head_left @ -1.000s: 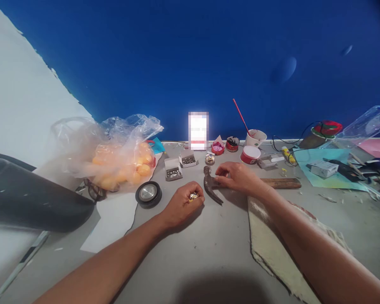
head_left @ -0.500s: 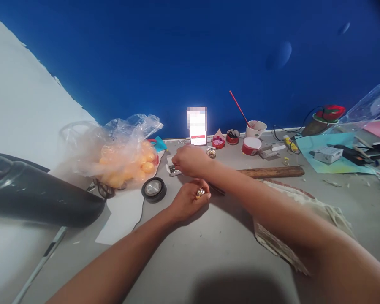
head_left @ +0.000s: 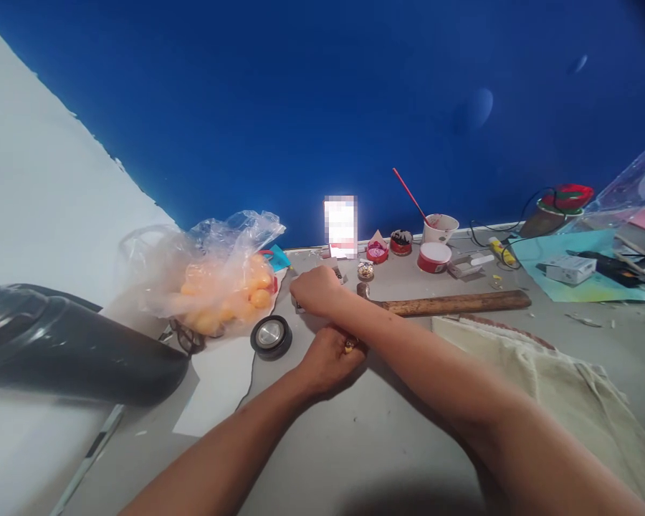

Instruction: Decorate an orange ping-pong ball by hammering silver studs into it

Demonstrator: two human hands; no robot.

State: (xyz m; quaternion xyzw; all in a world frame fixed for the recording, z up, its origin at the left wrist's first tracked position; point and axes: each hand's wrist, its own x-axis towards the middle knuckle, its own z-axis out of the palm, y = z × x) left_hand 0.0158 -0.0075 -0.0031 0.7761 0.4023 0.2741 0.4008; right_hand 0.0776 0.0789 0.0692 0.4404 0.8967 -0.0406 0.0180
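Observation:
My left hand (head_left: 334, 360) is low over the grey table, fingers curled round a small shiny gold-coloured piece (head_left: 350, 345), most of it hidden. Just beyond it, my right hand (head_left: 316, 290) reaches across with the fingers bent down; their tips and anything in them are out of sight. Beneath that hand is a small box, nearly all covered. The right forearm crosses in front of a hammer with a wooden handle (head_left: 451, 304). A black round thing with a silver centre (head_left: 271, 335) lies left of both hands.
A clear bag of orange balls (head_left: 226, 283) sits at left. A lit phone (head_left: 342, 228) leans on the blue wall. Small red tubs (head_left: 434, 256), a white cup with a red stick (head_left: 441, 228) and a dish of shiny bits (head_left: 365, 270) stand behind. Cloth (head_left: 548, 380) lies at right.
My left hand has turned over and closed more, hiding most of the shiny pieces it showed before. My right hand has stayed over the small box. The whole view has shifted slightly.

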